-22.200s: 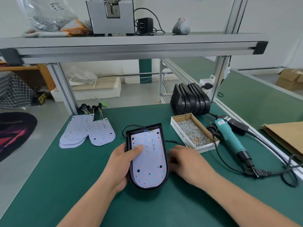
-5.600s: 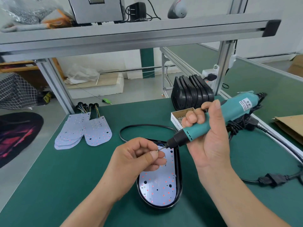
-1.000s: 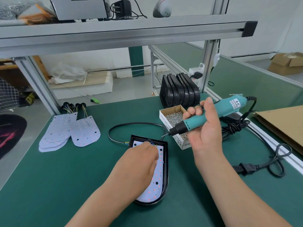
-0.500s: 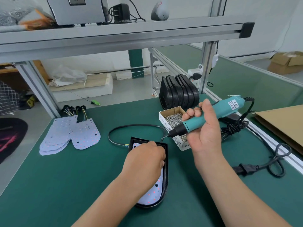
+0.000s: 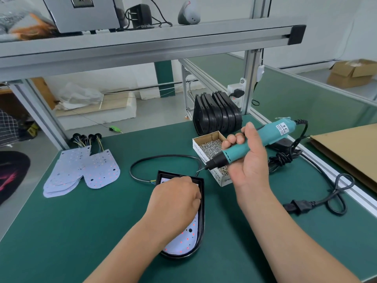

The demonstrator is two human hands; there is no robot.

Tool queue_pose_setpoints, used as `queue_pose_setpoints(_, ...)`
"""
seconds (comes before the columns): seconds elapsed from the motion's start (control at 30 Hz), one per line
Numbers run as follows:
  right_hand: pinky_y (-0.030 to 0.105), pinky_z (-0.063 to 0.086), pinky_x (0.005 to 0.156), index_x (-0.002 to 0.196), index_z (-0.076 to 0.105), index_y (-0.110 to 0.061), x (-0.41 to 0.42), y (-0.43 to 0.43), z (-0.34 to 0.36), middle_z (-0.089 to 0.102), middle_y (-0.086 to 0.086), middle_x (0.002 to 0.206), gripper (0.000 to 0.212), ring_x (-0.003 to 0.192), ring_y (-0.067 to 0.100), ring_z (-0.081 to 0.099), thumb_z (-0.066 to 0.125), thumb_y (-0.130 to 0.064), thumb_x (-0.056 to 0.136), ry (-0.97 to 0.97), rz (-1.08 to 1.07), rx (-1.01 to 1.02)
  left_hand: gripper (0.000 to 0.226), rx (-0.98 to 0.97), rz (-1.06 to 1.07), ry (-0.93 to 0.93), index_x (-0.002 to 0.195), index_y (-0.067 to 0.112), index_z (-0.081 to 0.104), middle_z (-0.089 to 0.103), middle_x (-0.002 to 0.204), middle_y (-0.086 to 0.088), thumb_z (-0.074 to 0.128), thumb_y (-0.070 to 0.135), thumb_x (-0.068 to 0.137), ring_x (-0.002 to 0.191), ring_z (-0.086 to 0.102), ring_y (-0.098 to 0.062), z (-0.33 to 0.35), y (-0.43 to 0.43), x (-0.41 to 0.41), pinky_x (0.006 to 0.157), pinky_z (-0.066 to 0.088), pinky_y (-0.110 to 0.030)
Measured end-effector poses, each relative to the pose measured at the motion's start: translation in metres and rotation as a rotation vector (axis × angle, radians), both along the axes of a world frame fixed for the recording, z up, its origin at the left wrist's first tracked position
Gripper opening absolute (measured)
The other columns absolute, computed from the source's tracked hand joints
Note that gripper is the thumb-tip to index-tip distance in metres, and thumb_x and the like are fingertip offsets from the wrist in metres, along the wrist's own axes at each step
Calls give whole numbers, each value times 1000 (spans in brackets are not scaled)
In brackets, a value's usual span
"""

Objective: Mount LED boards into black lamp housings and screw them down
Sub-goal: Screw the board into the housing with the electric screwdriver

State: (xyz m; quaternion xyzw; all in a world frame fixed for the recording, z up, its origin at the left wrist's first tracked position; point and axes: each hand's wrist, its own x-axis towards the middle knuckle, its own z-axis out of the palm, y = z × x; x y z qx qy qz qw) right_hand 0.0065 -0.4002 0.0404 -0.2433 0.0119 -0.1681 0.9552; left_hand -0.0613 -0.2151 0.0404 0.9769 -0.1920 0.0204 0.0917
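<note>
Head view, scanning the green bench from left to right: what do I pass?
Left to right: spare LED boards → black lamp housing under the left hand → right hand gripping the teal screwdriver → black power plug → brown cardboard sheet.

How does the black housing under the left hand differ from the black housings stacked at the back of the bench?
The housing under the left hand lies flat, open side up; the stacked housings stand on edge, packed together. That housing holds an LED board and trails a black cable; the stacked housings show neither. Both are black with the same rounded outline.
</note>
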Motion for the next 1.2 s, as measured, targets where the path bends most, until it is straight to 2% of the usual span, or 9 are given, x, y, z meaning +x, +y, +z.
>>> queue_pose_setpoints(0.13,31,52,69,88,56,-15,0,0,0,49,1,70,22,65,16,56,75,-23,97,9,-1,-1,23,17,-11,-18,104,30,68,58,109,9,45,32,105,103,59,-16,0,1,-4,81,52,-35)
queue_pose_setpoints(0.3,31,52,68,85,57,-16,-1,-1,2,49,0,70,22,65,16,56,74,-22,97,-6,1,7,23,11,7,-46,108,31,61,55,107,10,39,33,110,99,58,-17,-2,6,-7,76,48,-34)
queue_pose_setpoints(0.53,31,52,69,86,56,-15,-2,-1,2,49,0,70,22,66,16,56,73,-22,98,-4,4,5,20,-64,8,39,107,29,64,53,109,10,45,25,109,98,54,-14,-2,10,-5,85,50,-34)
queue_pose_setpoints(0.67,31,52,70,87,56,-15,-2,-1,2,49,0,70,22,66,16,56,74,-22,97,4,0,3,19,-82,14,51,106,29,64,52,108,11,46,22,108,92,51,-13,-2,13,-3,81,49,-32)
queue_pose_setpoints(0.77,32,52,71,87,57,-15,-2,-1,2,50,0,71,22,67,16,56,75,-22,97,6,-1,-3,17,-75,18,39,110,32,68,54,108,12,52,27,107,99,55,-13,-4,9,-2,80,49,-33)
queue_pose_setpoints(0.9,32,53,69,88,57,-15,-2,-1,2,50,1,70,21,66,16,56,74,-22,98,5,0,-8,15,-50,44,2,107,35,69,57,106,13,55,34,103,106,56,-10,-6,1,-2,72,39,-31)
queue_pose_setpoints(1.2,32,53,69,89,57,-15,-1,-1,-1,50,1,71,22,67,17,56,76,-23,96,13,0,-19,21,-26,61,-48,105,36,69,56,107,13,48,34,104,98,58,-9,-8,-1,-3,67,36,-31)
